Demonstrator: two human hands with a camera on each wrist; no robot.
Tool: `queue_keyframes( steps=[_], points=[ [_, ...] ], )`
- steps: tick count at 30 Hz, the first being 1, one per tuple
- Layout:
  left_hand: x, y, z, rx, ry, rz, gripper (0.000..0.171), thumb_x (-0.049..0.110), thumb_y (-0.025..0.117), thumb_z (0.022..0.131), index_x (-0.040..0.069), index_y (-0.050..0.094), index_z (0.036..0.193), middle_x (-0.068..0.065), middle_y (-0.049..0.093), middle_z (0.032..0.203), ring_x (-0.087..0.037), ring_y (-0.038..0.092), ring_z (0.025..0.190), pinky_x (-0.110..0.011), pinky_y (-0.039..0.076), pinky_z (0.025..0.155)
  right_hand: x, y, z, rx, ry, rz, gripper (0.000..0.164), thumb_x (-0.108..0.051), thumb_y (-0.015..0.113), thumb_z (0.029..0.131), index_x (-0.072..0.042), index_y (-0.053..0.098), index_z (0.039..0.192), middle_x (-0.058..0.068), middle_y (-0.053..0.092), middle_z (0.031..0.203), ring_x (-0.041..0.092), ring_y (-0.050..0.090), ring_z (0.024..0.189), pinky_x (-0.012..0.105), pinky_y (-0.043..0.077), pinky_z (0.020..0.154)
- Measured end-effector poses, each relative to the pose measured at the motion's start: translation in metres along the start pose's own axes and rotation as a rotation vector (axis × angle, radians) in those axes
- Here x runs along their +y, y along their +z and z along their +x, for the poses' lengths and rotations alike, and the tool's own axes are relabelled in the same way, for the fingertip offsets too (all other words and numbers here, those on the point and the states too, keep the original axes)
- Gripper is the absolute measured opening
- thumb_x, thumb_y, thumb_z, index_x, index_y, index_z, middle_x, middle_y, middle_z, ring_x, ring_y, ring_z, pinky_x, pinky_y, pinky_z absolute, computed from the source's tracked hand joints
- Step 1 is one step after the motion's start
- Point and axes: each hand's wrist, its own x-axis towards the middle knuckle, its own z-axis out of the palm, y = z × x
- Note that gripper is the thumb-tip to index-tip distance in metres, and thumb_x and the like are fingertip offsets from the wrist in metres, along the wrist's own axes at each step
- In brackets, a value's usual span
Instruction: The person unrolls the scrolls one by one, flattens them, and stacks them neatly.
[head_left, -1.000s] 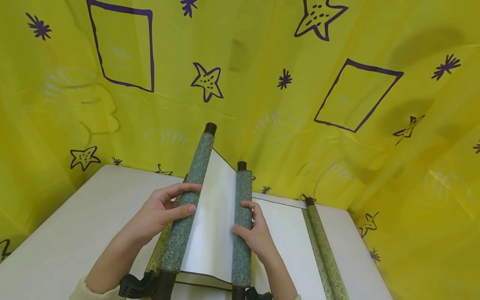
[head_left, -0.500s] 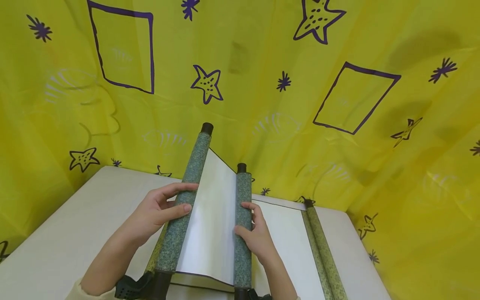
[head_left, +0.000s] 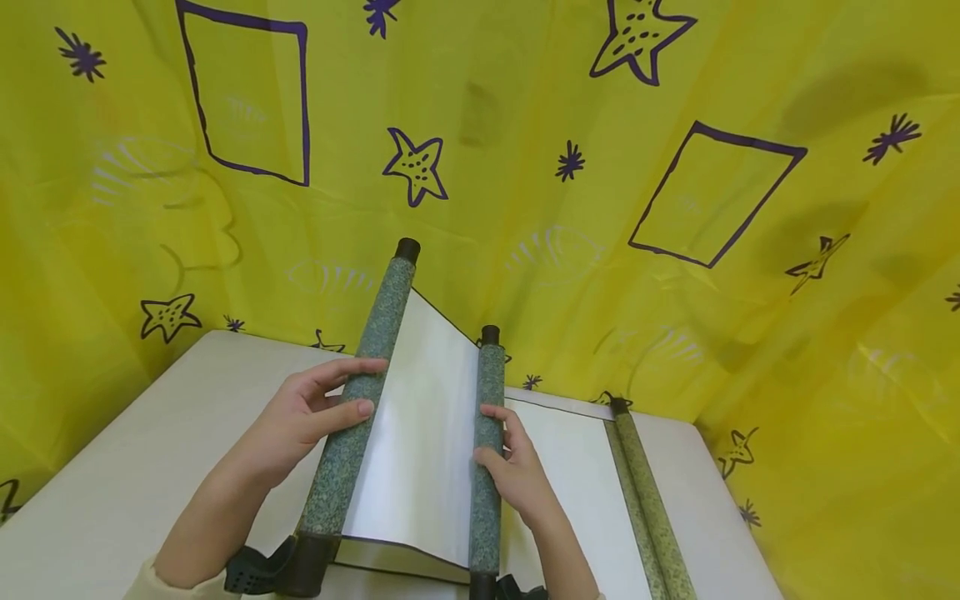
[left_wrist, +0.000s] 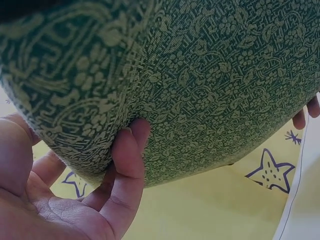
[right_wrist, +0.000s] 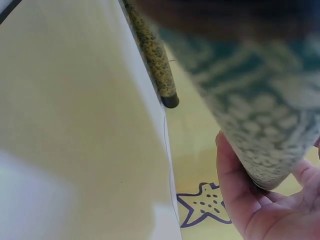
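Note:
A hanging scroll with blue-green patterned rollers is held partly unrolled above the table. My left hand (head_left: 288, 425) grips its left roller (head_left: 330, 492), thumb in front and fingers round it. The right roller (head_left: 491, 375), lower at its top end, is gripped by my right hand (head_left: 521, 471). Between the rollers stretches a white sheet (head_left: 420, 442). In the left wrist view the back of the scroll (left_wrist: 215, 100) shows a floral weave, and fingers (left_wrist: 129, 155) curl at its edge. The right wrist view has my right hand (right_wrist: 272, 210) round the tapering-looking roller (right_wrist: 265, 115).
Another scroll lies unrolled on the white table (head_left: 157, 450), its white sheet (head_left: 570, 475) under the held one. Its yellow-green roller (head_left: 652, 500) lies at the right. A yellow curtain (head_left: 495, 108) with drawn stars and frames hangs behind the table.
My left hand has moved left with the left roller, so the white sheet between the rollers shows wider. The right hand and its roller have shifted only slightly right.

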Motion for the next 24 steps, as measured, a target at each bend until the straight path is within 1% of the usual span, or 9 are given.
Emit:
queue_keyframes(
  steps=[6,10,11,16,18,21,24],
  points=[
    [0.003,-0.001,-0.001,0.001,-0.002,0.011,0.044,0.009,0.063,0.098,0.007,0.054,0.141,-0.013,0.043,0.15,-0.022,0.069,0.106,-0.03,0.056,0.084,0.002,-0.002,0.0,-0.019,0.025,-0.01,0.055,-0.012,0.065,0.094,-0.025,0.046,0.143,0.021,0.042,0.144,0.035,0.062,0.108,0.047,0.055,0.082],
    [0.005,-0.003,-0.002,0.019,0.001,0.037,0.044,0.01,0.064,0.098,0.008,0.055,0.141,-0.013,0.041,0.151,-0.019,0.068,0.109,-0.028,0.055,0.086,0.001,-0.002,0.001,-0.023,0.022,-0.004,0.054,-0.01,0.063,0.094,-0.024,0.046,0.143,0.023,0.044,0.139,0.033,0.064,0.104,0.045,0.056,0.078],
    [0.005,-0.004,-0.003,0.023,0.002,0.044,0.044,0.011,0.064,0.098,0.008,0.055,0.141,-0.012,0.041,0.152,-0.017,0.067,0.111,-0.027,0.054,0.087,0.0,-0.002,0.001,-0.023,0.016,-0.001,0.053,-0.009,0.062,0.095,-0.023,0.046,0.144,0.024,0.044,0.14,0.033,0.064,0.102,0.044,0.055,0.078],
    [0.007,-0.007,-0.004,0.025,0.013,0.025,0.043,0.009,0.062,0.098,0.008,0.055,0.141,-0.013,0.039,0.153,-0.017,0.068,0.109,-0.028,0.055,0.085,-0.001,-0.002,0.0,-0.018,0.008,0.008,0.051,-0.008,0.059,0.096,-0.021,0.046,0.144,0.022,0.046,0.139,0.028,0.065,0.097,0.041,0.055,0.08],
    [0.007,-0.008,-0.004,0.025,0.017,0.013,0.043,0.008,0.061,0.099,0.009,0.055,0.141,-0.014,0.038,0.152,-0.019,0.068,0.108,-0.029,0.056,0.084,-0.001,-0.002,-0.001,-0.021,0.014,0.013,0.052,-0.009,0.06,0.096,-0.021,0.046,0.144,0.022,0.047,0.138,0.028,0.065,0.097,0.041,0.055,0.082],
    [0.007,-0.009,-0.005,0.033,0.021,0.019,0.043,0.008,0.061,0.099,0.009,0.055,0.141,-0.014,0.037,0.154,-0.016,0.066,0.113,-0.028,0.056,0.085,0.0,-0.002,-0.001,-0.03,0.018,0.026,0.055,-0.009,0.064,0.094,-0.022,0.045,0.145,0.022,0.047,0.139,0.028,0.065,0.099,0.041,0.055,0.084],
    [0.009,-0.01,-0.006,0.046,0.022,0.033,0.043,0.009,0.061,0.099,0.01,0.056,0.141,-0.014,0.036,0.155,-0.012,0.064,0.117,-0.027,0.055,0.086,-0.001,-0.002,-0.001,-0.032,0.021,0.034,0.057,-0.008,0.063,0.093,-0.021,0.045,0.145,0.022,0.049,0.137,0.028,0.065,0.099,0.04,0.055,0.083]
  ],
)
